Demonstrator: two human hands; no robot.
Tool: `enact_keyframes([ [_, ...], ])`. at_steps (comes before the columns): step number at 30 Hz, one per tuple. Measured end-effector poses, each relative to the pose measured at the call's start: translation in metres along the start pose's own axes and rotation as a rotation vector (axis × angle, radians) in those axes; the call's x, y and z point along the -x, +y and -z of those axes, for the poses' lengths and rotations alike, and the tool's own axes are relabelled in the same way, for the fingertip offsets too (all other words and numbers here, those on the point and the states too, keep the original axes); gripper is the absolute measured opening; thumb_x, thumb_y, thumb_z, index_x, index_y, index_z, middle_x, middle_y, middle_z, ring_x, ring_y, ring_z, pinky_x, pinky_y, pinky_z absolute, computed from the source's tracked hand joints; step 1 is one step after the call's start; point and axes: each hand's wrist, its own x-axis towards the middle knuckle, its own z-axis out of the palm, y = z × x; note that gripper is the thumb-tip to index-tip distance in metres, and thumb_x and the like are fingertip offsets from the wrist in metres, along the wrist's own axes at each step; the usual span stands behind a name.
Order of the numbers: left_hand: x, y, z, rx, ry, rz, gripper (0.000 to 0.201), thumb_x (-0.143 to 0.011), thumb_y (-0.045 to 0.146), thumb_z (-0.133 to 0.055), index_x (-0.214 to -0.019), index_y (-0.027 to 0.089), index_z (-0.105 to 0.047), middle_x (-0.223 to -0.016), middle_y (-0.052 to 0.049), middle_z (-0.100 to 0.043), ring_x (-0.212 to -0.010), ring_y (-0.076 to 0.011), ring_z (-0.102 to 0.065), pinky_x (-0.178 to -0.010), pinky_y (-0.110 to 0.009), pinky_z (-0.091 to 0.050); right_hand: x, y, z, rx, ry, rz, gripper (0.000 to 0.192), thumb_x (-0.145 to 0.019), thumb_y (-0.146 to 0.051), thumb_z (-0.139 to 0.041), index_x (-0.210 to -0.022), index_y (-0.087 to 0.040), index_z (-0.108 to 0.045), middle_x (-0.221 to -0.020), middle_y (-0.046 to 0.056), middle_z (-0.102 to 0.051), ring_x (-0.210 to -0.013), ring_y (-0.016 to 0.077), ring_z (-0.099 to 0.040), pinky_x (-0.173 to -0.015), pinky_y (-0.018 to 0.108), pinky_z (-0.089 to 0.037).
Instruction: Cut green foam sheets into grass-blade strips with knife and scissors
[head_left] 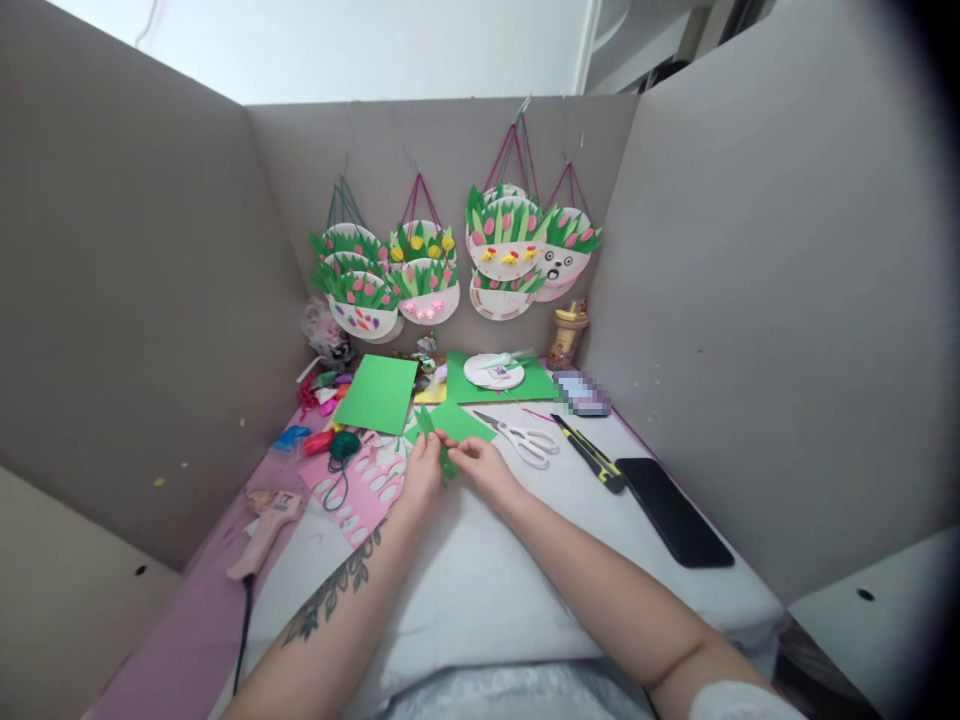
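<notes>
Between my two hands is a cut piece of green paper (424, 420), its pointed strips sticking up past my fingers and a ragged part hanging below. My left hand (424, 466) is closed on it, fingers pinched. My right hand (480, 462) pinches at its right side, thumb and forefinger together; the exact contact is partly hidden. Behind the hands lies a flat green sheet (466, 420). White-handled scissors (525, 440) rest just beyond my right hand. Left of my left hand is a pink sheet (360, 500) full of oval cut-outs, with dark green yarn (345, 446) on it.
A pink glue gun (268, 530) with its cord lies at left. To the right are a yellow-black utility knife (592, 455), a black phone-like slab (673, 512) and a blurred phone (581, 393). Paper-plate baskets (505, 235) hang on the back panel. White plates (493, 371) sit on green sheets.
</notes>
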Motion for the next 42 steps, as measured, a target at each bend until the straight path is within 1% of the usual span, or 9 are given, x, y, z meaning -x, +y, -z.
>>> enact_keyframes([
  [5,0.008,0.009,-0.004,0.071,-0.179,0.108,0.042,-0.074,0.056,-0.062,-0.084,0.018,-0.048,-0.061,0.007,-0.041,-0.046,-0.0048,-0.034,-0.042,-0.017,-0.025,-0.004,-0.008,0.008,-0.042,0.065,0.122,0.032,-0.064,-0.042,-0.072,-0.085,-0.02,-0.062,-0.07,-0.001,-0.061,-0.068,0.0143,-0.056,-0.066,0.027,-0.043],
  [9,0.018,0.008,-0.01,0.038,-0.373,0.298,0.051,-0.068,0.065,-0.062,-0.078,0.019,-0.044,-0.06,0.007,-0.043,-0.044,-0.0049,-0.035,-0.039,-0.017,-0.022,-0.002,-0.009,0.01,-0.145,-0.124,-0.113,0.042,-0.069,-0.052,-0.066,-0.093,-0.018,-0.062,-0.047,-0.006,-0.051,-0.042,0.0125,-0.049,-0.043,0.025,-0.039],
  [12,0.02,0.002,-0.009,-0.06,-0.438,0.257,0.047,-0.072,0.063,-0.06,-0.076,0.019,-0.044,-0.059,0.006,-0.044,-0.044,-0.0058,-0.038,-0.04,-0.018,-0.027,-0.001,-0.009,0.012,-0.15,-0.109,-0.181,0.041,-0.064,-0.053,-0.069,-0.082,-0.017,-0.063,-0.041,-0.007,-0.047,-0.033,0.0121,-0.044,-0.036,0.024,-0.033],
  [16,0.014,-0.005,-0.004,-0.299,-0.446,0.103,0.038,-0.077,0.053,-0.058,-0.075,0.016,-0.053,-0.057,0.004,-0.051,-0.043,-0.0067,-0.041,-0.041,-0.019,-0.029,-0.007,-0.011,0.017,-0.144,0.019,-0.104,0.036,-0.062,-0.051,-0.071,-0.071,-0.017,-0.064,-0.04,-0.006,-0.046,-0.037,0.0122,-0.045,-0.039,0.025,-0.033],
  [26,0.011,-0.003,-0.003,-0.486,-0.464,0.067,0.031,-0.08,0.043,-0.055,-0.069,0.014,-0.061,-0.054,-0.001,-0.06,-0.043,-0.0095,-0.045,-0.047,-0.022,-0.031,-0.035,-0.014,0.057,-0.213,0.328,-0.036,0.035,-0.052,-0.047,-0.076,-0.068,-0.017,-0.067,-0.069,0.003,-0.066,-0.061,0.0137,-0.052,-0.054,0.025,-0.034],
  [31,0.009,-0.003,-0.002,-0.53,-0.3,-0.034,0.025,-0.081,0.036,-0.052,-0.067,0.017,-0.059,-0.055,0.0,-0.058,-0.047,-0.0126,-0.047,-0.052,-0.024,-0.035,-0.044,-0.012,0.08,-0.243,0.473,-0.008,0.031,-0.053,-0.045,-0.073,-0.066,-0.018,-0.064,-0.073,0.006,-0.067,-0.06,0.0141,-0.052,-0.05,0.025,-0.033],
  [35,0.008,0.0,-0.003,-0.381,-0.162,-0.132,0.021,-0.078,0.039,-0.06,-0.074,0.018,-0.062,-0.073,-0.003,-0.063,-0.072,-0.0165,-0.056,-0.065,-0.025,-0.04,-0.035,-0.009,0.065,-0.259,0.24,-0.077,0.033,-0.049,-0.042,-0.079,-0.065,-0.016,-0.067,-0.068,0.004,-0.065,-0.061,0.0138,-0.053,-0.053,0.025,-0.037],
  [39,0.014,-0.001,-0.005,-0.243,-0.391,0.072,0.034,-0.077,0.05,-0.06,-0.086,0.017,-0.059,-0.072,-0.003,-0.061,-0.064,-0.0144,-0.055,-0.06,-0.025,-0.041,-0.02,-0.006,0.037,-0.236,-0.044,-0.182,0.035,-0.053,-0.045,-0.08,-0.069,-0.016,-0.069,-0.06,0.001,-0.061,-0.054,0.0124,-0.05,-0.05,0.025,-0.037],
  [42,0.018,0.0,-0.006,-0.18,-0.441,0.19,0.036,-0.079,0.053,-0.057,-0.083,0.018,-0.052,-0.061,0.003,-0.051,-0.046,-0.0081,-0.041,-0.045,-0.02,-0.032,-0.013,-0.009,0.027,-0.264,-0.071,-0.166,0.036,-0.053,-0.046,-0.081,-0.068,-0.016,-0.068,-0.062,0.0,-0.06,-0.053,0.01,-0.048,-0.05,0.023,-0.036],
])
